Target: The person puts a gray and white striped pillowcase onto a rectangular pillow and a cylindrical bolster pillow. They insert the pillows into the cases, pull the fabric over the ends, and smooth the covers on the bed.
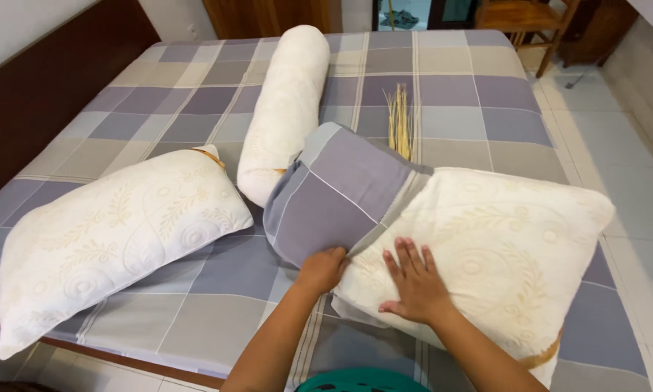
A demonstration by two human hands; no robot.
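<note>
Cream quilted pillow (pixel 501 247) embossed with pale gold leaf sprigs and circles, trimmed at one corner in orange-brown. Checked fabric pillowcase (pixel 341 192) in grey-lilac and slate squares, crossed by thin white lines. Second cream pillow (pixel 116 232), same leaf-and-circle embossing, same orange-brown trim. White cylindrical bolster (pixel 286 109), faintly patterned. Checked bedsheet (pixel 457 109) in lilac, grey and beige squares with white stripes. Straw-yellow bundle of broom sticks (pixel 400 120). Dark brown wooden headboard (pixel 43 87). Pale tiled floor (pixel 631 152).
</note>
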